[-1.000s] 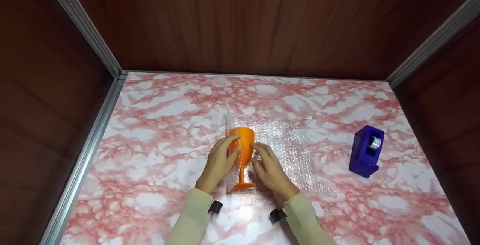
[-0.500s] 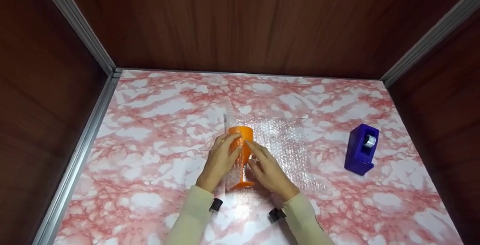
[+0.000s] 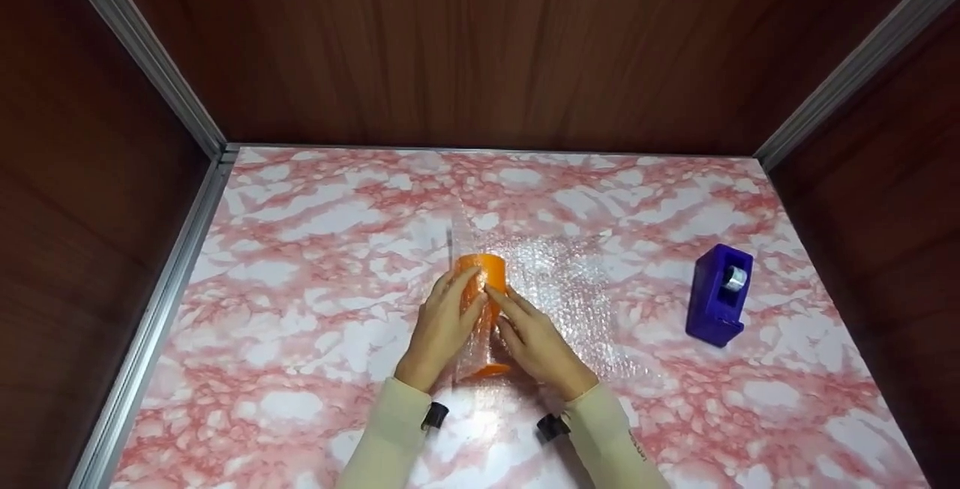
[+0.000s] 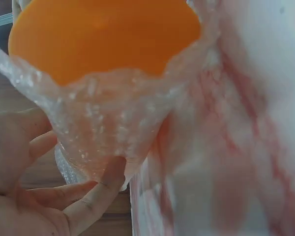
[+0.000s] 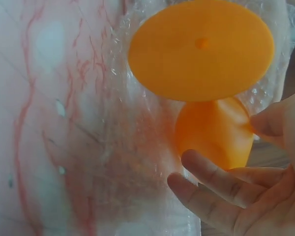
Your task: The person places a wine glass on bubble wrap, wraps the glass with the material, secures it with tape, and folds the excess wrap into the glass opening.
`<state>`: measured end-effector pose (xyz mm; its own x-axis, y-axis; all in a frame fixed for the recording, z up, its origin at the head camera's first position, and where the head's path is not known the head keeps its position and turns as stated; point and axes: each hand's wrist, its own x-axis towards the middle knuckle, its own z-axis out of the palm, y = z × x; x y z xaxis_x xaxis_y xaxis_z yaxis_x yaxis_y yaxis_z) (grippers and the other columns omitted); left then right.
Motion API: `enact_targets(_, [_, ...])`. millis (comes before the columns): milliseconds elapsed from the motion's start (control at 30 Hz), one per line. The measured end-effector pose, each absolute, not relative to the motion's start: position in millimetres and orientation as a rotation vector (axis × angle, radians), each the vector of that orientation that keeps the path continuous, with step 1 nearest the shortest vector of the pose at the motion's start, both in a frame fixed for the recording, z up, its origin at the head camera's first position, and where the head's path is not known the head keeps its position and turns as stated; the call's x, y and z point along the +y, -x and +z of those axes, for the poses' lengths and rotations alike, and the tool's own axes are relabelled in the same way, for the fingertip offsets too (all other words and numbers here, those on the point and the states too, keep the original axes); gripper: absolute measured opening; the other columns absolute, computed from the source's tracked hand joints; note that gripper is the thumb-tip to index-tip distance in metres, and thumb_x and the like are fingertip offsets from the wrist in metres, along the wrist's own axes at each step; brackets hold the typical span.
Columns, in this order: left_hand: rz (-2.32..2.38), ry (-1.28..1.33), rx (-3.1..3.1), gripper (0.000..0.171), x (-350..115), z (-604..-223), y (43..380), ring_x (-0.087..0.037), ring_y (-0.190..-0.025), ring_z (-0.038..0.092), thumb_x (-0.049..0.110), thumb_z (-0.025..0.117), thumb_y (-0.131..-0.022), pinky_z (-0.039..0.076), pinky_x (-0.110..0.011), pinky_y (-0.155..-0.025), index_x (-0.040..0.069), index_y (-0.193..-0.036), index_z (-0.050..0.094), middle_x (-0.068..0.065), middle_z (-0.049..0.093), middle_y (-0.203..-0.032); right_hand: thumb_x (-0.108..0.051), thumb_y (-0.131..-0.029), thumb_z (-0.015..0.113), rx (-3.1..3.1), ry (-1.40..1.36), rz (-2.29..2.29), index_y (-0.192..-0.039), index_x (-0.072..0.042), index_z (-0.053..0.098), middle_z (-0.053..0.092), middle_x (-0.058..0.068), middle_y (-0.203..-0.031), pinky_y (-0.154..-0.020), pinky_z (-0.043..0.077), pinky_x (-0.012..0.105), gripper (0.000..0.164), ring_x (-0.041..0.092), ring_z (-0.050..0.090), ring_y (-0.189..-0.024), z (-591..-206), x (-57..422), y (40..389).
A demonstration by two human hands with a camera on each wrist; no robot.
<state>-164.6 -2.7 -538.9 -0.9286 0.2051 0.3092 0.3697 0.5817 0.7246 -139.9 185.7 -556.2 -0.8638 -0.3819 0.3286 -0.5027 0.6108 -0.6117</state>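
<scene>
An orange goblet (image 3: 493,268) lies on its side on clear bubble wrap (image 3: 566,279), its rim toward the back. The wrap's left part is folded over the cup and stem. My left hand (image 3: 437,330) holds that folded part against the bowl from the left; in the left wrist view the wrap (image 4: 108,115) hugs the cup below its rim. From the right, my right hand (image 3: 541,339) grips the bowl, fingertips at the edge of the fold. The right wrist view shows the bare round foot (image 5: 187,59), with my thumb (image 5: 270,123) at the bowl.
A purple tape dispenser (image 3: 712,301) with a roll of clear tape (image 3: 734,278) stands to the right on the red-and-white marbled table (image 3: 300,406). Dark wood panels (image 3: 480,46) with metal edging enclose the table at the back and sides.
My right fingers have moved left onto the top of the goblet. The folded bubble wrap has come further right, over the stem. My left hand stays on the bowl's left side.
</scene>
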Motion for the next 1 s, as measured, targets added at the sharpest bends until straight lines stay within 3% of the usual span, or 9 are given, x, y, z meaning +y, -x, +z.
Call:
enact_targets(100, [-1.31, 0.478, -2.587, 0.037, -5, -541, 167, -0.031, -0.1, 0.064, 0.017, 0.058, -0.102, 0.054, -0.045, -0.085, 0.006, -0.137, 0.056, -0.016, 0.061, -0.121, -0.005, -0.101, 0.056, -2.656, -0.745, 1.117, -0.154, -0.013, 0.042, 0.046, 0.019, -0.149, -0.106, 0.04, 0.048, 0.055, 0.043, 0.043, -0.134, -558, 186, 140])
enact_targets(233, [-1.349, 0.464, -2.574, 0.036, -9, -543, 168, -0.019, -0.079, 0.057, 0.009, 0.057, -0.1, 0.053, -0.037, -0.071, 0.005, -0.135, 0.058, -0.015, 0.06, -0.12, -0.002, -0.101, 0.056, -2.632, -0.751, 1.156, -0.154, -0.01, 0.04, 0.044, 0.016, -0.151, -0.109, 0.037, 0.048, 0.056, 0.041, 0.042, -0.136, -561, 186, 141])
enact_targets(333, [-1.385, 0.444, -2.601, 0.041, -11, -546, 167, -0.018, -0.086, 0.057, 0.009, 0.059, -0.098, 0.053, -0.036, -0.077, 0.009, -0.139, 0.057, -0.018, 0.053, -0.138, -0.002, -0.101, 0.055, -2.627, -0.743, 1.206, -0.154, -0.01, 0.04, 0.042, 0.011, -0.153, -0.111, 0.035, 0.045, 0.056, 0.034, 0.043, -0.137, -562, 186, 141])
enact_targets(400, [-1.407, 0.43, -2.616, 0.043, -12, -548, 166, -0.018, -0.088, 0.057, 0.01, 0.059, -0.098, 0.052, -0.036, -0.078, 0.012, -0.141, 0.056, -0.016, 0.053, -0.137, -0.001, -0.101, 0.054, -2.627, -0.736, 1.248, -0.154, -0.011, 0.039, 0.042, 0.007, -0.154, -0.112, 0.034, 0.043, 0.056, 0.029, 0.044, -0.137, -563, 186, 140])
enact_targets(500, [-1.432, 0.43, -2.614, 0.045, -13, -549, 165, -0.017, -0.082, 0.055, 0.011, 0.059, -0.099, 0.051, -0.036, -0.073, 0.014, -0.143, 0.055, -0.01, 0.061, -0.113, 0.001, -0.101, 0.053, -2.624, -0.73, 1.311, -0.155, -0.011, 0.039, 0.042, 0.005, -0.155, -0.112, 0.035, 0.041, 0.057, 0.026, 0.043, -0.137, -565, 186, 140])
enact_targets(633, [-1.447, 0.437, -2.585, 0.043, -14, -549, 166, -0.015, -0.074, 0.052, 0.012, 0.061, -0.098, 0.048, -0.034, -0.065, 0.014, -0.141, 0.058, -0.001, 0.055, -0.086, 0.003, -0.102, 0.05, -2.612, -0.718, 1.419, -0.154, -0.012, 0.04, 0.042, 0.005, -0.155, -0.112, 0.035, 0.041, 0.056, 0.026, 0.041, -0.139, -566, 187, 141])
enact_targets(767, [-1.45, 0.439, -2.573, 0.04, -14, -549, 167, -0.017, -0.08, 0.054, 0.014, 0.063, -0.098, 0.048, -0.036, -0.07, 0.014, -0.138, 0.06, -0.003, 0.06, -0.094, 0.005, -0.1, 0.052, -2.591, -0.704, 1.42, -0.153, -0.012, 0.043, 0.041, 0.011, -0.154, -0.108, 0.041, 0.039, 0.056, 0.029, 0.047, -0.134, -563, 188, 141])
enact_targets(933, [-1.469, 0.426, -2.604, 0.04, -12, -548, 166, -0.02, -0.094, 0.059, 0.017, 0.063, -0.099, 0.051, -0.04, -0.083, 0.017, -0.139, 0.06, -0.01, 0.063, -0.122, 0.009, -0.097, 0.054, -2.555, -0.746, 1.219, -0.148, -0.003, 0.047, 0.032, 0.021, -0.156, -0.094, 0.052, 0.035, 0.053, 0.031, 0.055, -0.12, -559, 188, 140])
enact_targets(1000, [-1.473, 0.418, -2.617, 0.04, -11, -546, 166, -0.02, -0.096, 0.059, 0.019, 0.063, -0.099, 0.051, -0.04, -0.084, 0.018, -0.14, 0.06, -0.011, 0.062, -0.126, 0.009, -0.096, 0.054, -2.554, -0.767, 1.103, -0.147, 0.001, 0.047, 0.033, 0.02, -0.156, -0.099, 0.049, 0.036, 0.052, 0.031, 0.051, -0.122, -557, 187, 140])
